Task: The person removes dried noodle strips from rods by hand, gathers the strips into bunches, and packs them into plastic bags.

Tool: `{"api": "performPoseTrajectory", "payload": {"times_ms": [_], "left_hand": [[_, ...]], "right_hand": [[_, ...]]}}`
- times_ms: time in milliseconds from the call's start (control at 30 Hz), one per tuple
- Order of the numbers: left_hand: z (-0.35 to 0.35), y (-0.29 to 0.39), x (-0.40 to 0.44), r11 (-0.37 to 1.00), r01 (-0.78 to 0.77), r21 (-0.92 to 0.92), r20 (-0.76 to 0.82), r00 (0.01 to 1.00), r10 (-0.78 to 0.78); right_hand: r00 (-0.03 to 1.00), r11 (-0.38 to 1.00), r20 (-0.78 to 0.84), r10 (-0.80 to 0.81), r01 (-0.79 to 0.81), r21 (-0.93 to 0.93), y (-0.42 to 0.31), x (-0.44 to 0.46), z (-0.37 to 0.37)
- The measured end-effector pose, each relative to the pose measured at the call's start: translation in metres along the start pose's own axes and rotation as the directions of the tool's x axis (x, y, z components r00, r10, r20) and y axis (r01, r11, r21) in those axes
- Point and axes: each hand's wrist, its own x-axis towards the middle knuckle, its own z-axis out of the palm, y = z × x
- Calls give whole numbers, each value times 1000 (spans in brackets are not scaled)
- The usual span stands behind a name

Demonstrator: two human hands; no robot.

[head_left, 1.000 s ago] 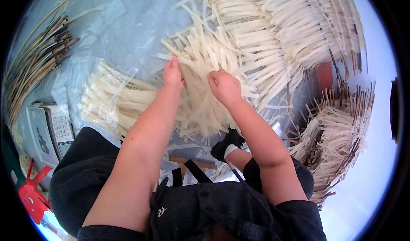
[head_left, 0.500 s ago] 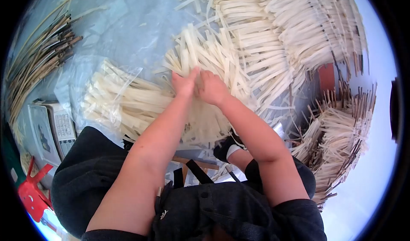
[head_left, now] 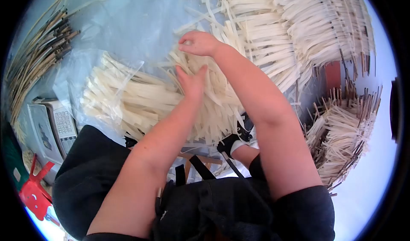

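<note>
1. The person's left hand (head_left: 192, 84) is spread, thumb and fingers wide apart in a V, over a pile of pale strips (head_left: 215, 115); the palm looks clear of any grip, though whether it touches the strips cannot be told.
2. The right hand (head_left: 200, 43) is just beyond the left, its fingers curled round toward the thumb with a small gap inside; whether a strip is pinched there cannot be told.
3. The pile lies below both hands and spreads toward a black shoe (head_left: 245, 131).
4. Just left of the pile, a bundle of similar strips (head_left: 141, 93) lies partly under clear plastic (head_left: 93, 108).
5. To the right and beyond, rows of pale strips (head_left: 273, 32) overlap in layers, with dark thin sticks at their far right end.
6. Nearer on the right is another stack (head_left: 339, 134) of strips, stick ends jutting from it.
7. On the far left lie brown stalks (head_left: 45, 49); nearer the person are a device with a keypad (head_left: 65, 123) and a red object (head_left: 36, 196) bearing a smiling face.
</note>
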Motion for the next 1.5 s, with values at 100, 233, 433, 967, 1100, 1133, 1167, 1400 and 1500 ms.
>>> {"api": "performPoseTrajectory", "payload": {"times_ms": [100,233,433,967,1100,1133,1167,1400,1500], "left_hand": [[-8,-3,11,998,9,64,65,998,-13],[-13,-16,34,999,-24,-41,280,959,34],[-12,0,34,988,107,111,221,967,-130],[-38,3,-8,679,-109,726,96,994,57],[-46,-36,-19,775,-160,611,196,979,48],[-47,-50,-11,772,-167,613,194,979,57],[-48,-66,-3,809,-151,568,233,972,19],[-52,2,-45,857,459,-234,402,849,-344],[-36,-27,-36,968,201,149,47,977,-210]], "right_hand": [[996,972,-11,-84,84,218,-12,-38,-9],[889,988,-458,0,70,137,-26,-106,-4],[947,979,251,-201,201,25,-59,-239,138],[854,872,-285,436,-322,369,23,-155,74],[874,875,-173,454,-402,269,23,-159,84],[875,877,-180,450,-395,275,23,-158,86],[898,903,-191,396,-344,257,25,-158,91],[952,948,-187,242,-191,254,3,-158,118],[992,968,-81,94,-73,239,-7,-169,105]]}}
